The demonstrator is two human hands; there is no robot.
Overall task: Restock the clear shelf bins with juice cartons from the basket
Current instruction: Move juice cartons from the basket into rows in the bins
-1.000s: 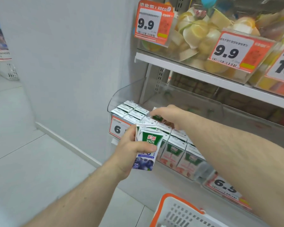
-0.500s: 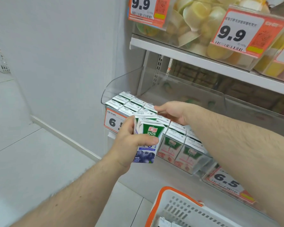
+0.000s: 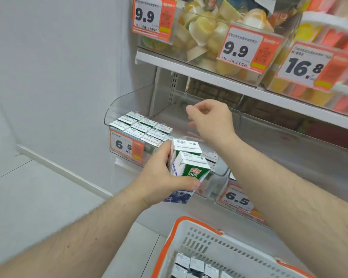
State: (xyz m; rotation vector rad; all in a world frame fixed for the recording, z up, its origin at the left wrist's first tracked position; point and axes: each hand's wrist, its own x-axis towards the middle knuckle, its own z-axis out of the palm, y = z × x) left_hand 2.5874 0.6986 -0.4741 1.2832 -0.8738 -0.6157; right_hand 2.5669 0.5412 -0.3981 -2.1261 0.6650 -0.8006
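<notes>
My left hand (image 3: pixel 159 177) grips two small green-and-white juice cartons (image 3: pixel 189 169) with blueberries printed at the bottom, held just in front of the clear shelf bin (image 3: pixel 127 99). Several more cartons (image 3: pixel 141 127) stand in rows at the bin's left end. My right hand (image 3: pixel 211 119) hovers above the bin's right part with fingers loosely curled and nothing in them. At the bottom, a white basket with an orange rim (image 3: pixel 191 219) holds several cartons (image 3: pixel 197 265).
A second clear bin (image 3: pixel 239 199) with a 6.5 price tag sits to the right. The shelf above carries clear bins of fruit cups (image 3: pixel 205 31) with 9.9 and 16.8 tags. A grey wall and a tiled floor (image 3: pixel 28 197) lie to the left.
My right hand has lifted off the cartons in the bin and now hangs above them, empty. My left hand keeps its two cartons in front of the bin. More of the basket shows.
</notes>
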